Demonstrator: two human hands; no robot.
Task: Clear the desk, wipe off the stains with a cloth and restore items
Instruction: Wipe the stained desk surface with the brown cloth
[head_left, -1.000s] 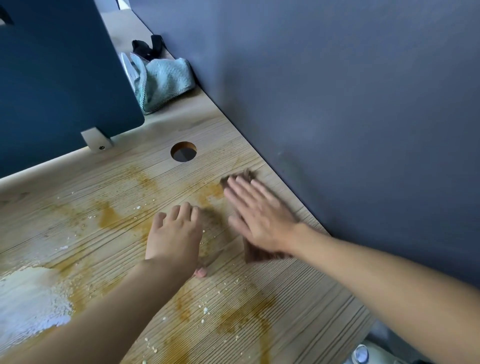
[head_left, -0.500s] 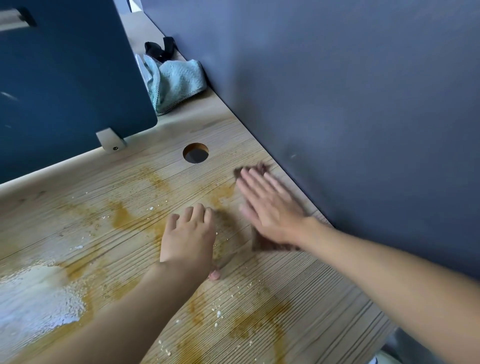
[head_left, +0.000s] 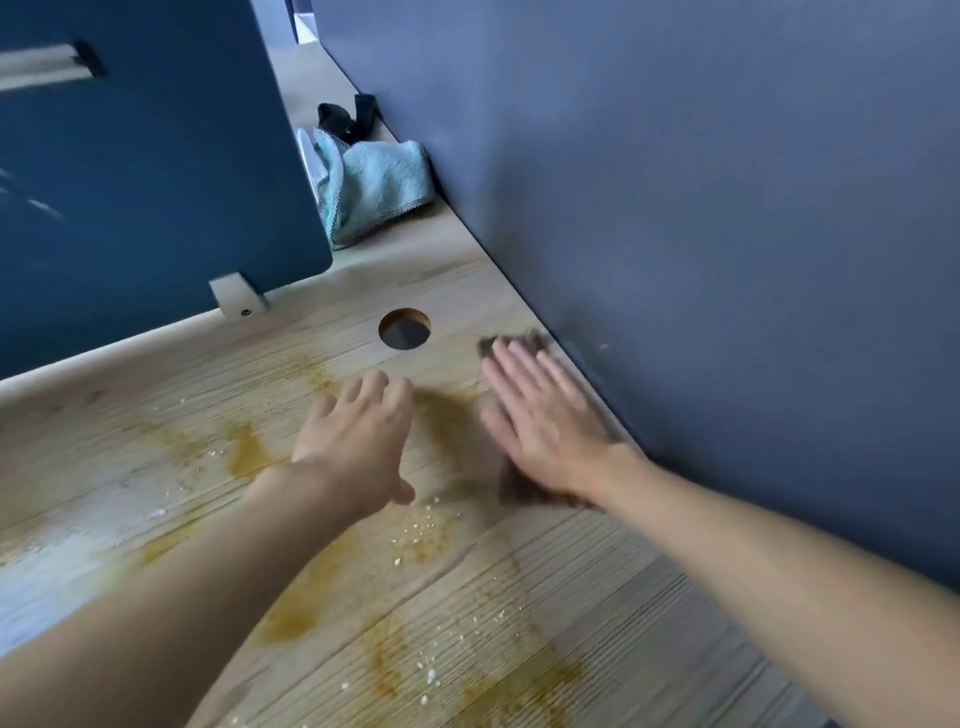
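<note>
head view | right hand (head_left: 545, 431) flat, fingers straight, pressing brown cloth (head_left: 519, 491) at 1 o'clock by the partition | left hand (head_left: 358, 441) relaxed, empty | wiping looks early: stains (head_left: 249, 452) cover the desk (head_left: 597, 597) from 9 to 6 o'clock; restoring not yet begun

The right grip (head_left: 545, 431) lies flat with straight fingers, pressing a brown cloth (head_left: 519, 491) onto the wooden counter (head_left: 597, 597) beside the grey wall (head_left: 727, 208) on the right. The left grip (head_left: 358, 441) is palm-down just left of it, fingers relaxed. Brownish stains (head_left: 291, 618) and white crumbs (head_left: 415, 530) cover the near counter. Farther off, a teal towel (head_left: 374, 187) lies bunched beyond a round hole (head_left: 404, 328).
</note>
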